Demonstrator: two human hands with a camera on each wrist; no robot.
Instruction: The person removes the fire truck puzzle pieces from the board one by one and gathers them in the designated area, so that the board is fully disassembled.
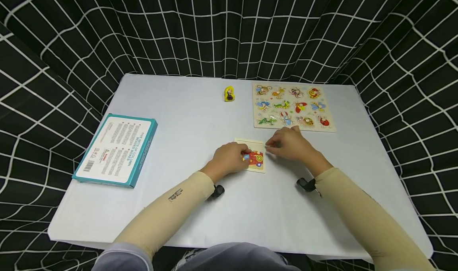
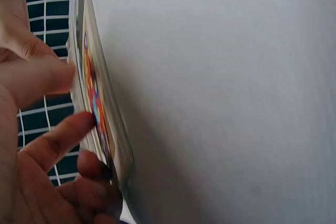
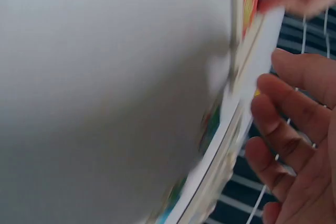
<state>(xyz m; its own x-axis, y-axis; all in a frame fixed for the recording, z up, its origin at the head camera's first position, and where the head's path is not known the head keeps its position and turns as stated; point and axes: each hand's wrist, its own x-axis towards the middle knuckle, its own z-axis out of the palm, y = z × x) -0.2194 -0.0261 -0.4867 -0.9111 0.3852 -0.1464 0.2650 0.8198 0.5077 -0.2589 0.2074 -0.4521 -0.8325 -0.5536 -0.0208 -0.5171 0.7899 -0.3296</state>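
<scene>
A small square wooden puzzle board (image 1: 257,168) with a picture of a red vehicle lies on the table in front of me. My left hand (image 1: 231,158) rests on its left part, fingertips touching the picture and covering some of it. In the left wrist view one extended finger (image 2: 81,123) meets the board's face (image 2: 93,93), while the lower fingers bend at its near end. Just off the board's right edge is my right hand (image 1: 290,144), thumb and fingertips close together in the head view. The right wrist view shows its fingers (image 3: 294,98) loosely bent and holding nothing.
A larger wooden insect puzzle (image 1: 294,111) lies at the back right, right behind my right hand. Left of it is a small yellow piece (image 1: 229,94) with a dark figure. A teal-edged box (image 1: 114,151) of beaded items lies at the left. Gridded black cloth (image 1: 222,32) surrounds the table.
</scene>
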